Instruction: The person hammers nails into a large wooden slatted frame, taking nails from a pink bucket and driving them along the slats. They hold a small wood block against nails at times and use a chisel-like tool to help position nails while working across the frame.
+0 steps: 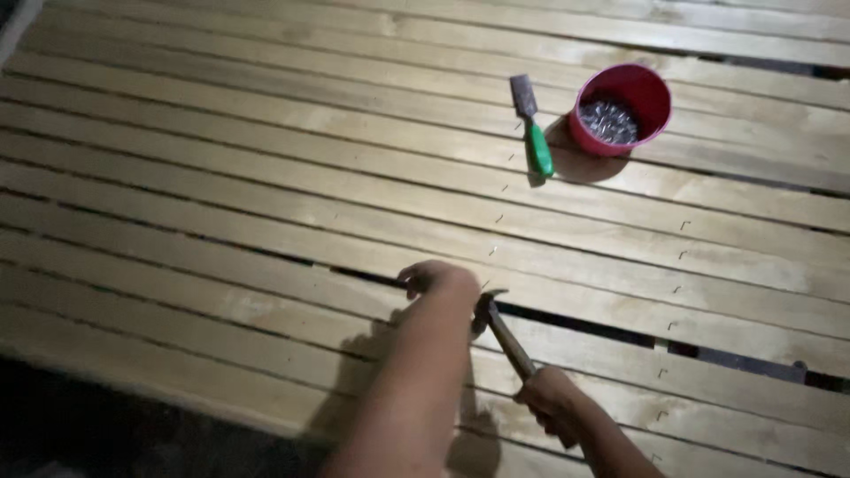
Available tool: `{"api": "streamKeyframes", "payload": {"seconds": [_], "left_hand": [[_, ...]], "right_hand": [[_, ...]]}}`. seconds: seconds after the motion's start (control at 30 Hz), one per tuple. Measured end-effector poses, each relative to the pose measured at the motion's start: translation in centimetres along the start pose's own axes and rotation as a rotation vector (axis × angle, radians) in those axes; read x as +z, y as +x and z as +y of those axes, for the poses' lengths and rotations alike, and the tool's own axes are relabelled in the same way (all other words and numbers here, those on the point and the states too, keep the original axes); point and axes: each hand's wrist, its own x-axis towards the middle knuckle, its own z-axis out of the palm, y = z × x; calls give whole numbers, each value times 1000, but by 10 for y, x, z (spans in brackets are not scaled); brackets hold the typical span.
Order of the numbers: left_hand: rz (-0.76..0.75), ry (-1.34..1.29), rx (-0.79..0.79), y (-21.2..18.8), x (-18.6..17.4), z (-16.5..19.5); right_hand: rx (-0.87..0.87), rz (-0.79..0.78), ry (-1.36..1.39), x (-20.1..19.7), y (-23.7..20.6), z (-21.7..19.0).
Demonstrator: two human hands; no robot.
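Head view. Right hand (551, 396) clenched round wooden handle of hammer (503, 329), low on shaft; hammer head just beside left hand (434, 279). Left hand rests knuckles-up on slat (266, 292), fingers curled; whether they pinch anything, cannot tell. Hammer likely head-heavy, rigid; grip far from head gives swing. Slats: pale planed timber, stiff, dark gaps between, rows of small nail marks. Well apart: red plastic bucket (651, 93) holding metal nails (608, 121); green-handled chisel (532, 128) just beside it.
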Motion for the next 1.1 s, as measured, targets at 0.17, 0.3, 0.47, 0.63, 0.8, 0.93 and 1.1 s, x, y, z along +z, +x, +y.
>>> {"api": "streamKeyframes", "payload": {"seconds": [0.17,0.3,0.47,0.63,0.8,0.93,1.1], "left_hand": [[-5,12,23,20,11,11],[-5,0,60,25,18,3],[17,-21,102,30,24,-6],[39,-36,129,44,19,-8],[59,-53,138,52,22,-13],[60,-58,139,46,25,-19],[60,-66,144,35,18,-22]], "right_hand": [[-14,-56,-37,3,-8,-22],[7,-81,-59,-6,-20,-44],[19,-51,75,-12,-30,-54],[84,-19,302,-14,-33,-53],[117,14,198,-3,-20,-63],[49,-7,92,2,-6,-81],[96,-13,154,-5,-2,-80]]}}
